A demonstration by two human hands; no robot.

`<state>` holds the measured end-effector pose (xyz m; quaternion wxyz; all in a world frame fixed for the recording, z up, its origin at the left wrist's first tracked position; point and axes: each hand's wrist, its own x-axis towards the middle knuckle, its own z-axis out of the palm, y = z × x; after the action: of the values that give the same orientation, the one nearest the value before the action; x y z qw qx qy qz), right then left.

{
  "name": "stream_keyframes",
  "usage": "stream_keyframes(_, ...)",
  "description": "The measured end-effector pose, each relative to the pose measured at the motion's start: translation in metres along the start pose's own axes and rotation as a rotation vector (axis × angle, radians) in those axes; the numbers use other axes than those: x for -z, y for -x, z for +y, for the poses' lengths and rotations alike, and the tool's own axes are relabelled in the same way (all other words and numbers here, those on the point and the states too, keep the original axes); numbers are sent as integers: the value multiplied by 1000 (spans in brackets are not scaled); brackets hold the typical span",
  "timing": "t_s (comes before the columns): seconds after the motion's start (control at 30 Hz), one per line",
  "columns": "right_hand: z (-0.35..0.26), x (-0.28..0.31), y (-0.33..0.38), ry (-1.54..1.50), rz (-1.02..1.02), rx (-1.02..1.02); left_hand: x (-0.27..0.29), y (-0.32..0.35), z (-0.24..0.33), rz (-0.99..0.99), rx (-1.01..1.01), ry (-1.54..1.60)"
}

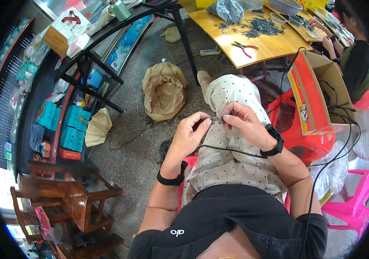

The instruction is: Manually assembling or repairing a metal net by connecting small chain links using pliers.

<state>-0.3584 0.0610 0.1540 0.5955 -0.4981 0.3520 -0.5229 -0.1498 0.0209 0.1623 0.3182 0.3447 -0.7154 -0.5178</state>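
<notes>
Above my lap, a small dark metal piece (217, 119) spans the gap between my two hands; its exact kind is too small to make out. One end is pinched between the thumb and forefinger of my left hand (192, 133). At the other end, my right hand (246, 125) grips it with thumb and fingertips. Both wrists carry black bands, and a thin black cable (232, 150) runs between the forearms over my dotted trousers (236, 172).
Ahead, a wooden table (210, 23) bears a pile of small dark metal parts (264, 26), red-handled pliers (245, 48) and a plastic bag (227, 11). A brown paper sack (164, 93) stands on the floor. Right, a red stool holds an open carton (318, 95) with cables; a co-worker (359, 64) sits beyond.
</notes>
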Motion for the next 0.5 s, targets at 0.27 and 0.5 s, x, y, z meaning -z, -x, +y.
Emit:
stream_keyframes(0.27, -3, -4, 0, -50, -42, -134, -3, 0, 1, -7, 11, 27)
stream_keyframes(0.5, -1, -3, 1, 123, -71, -130, -2, 0, 4, 6, 12, -55)
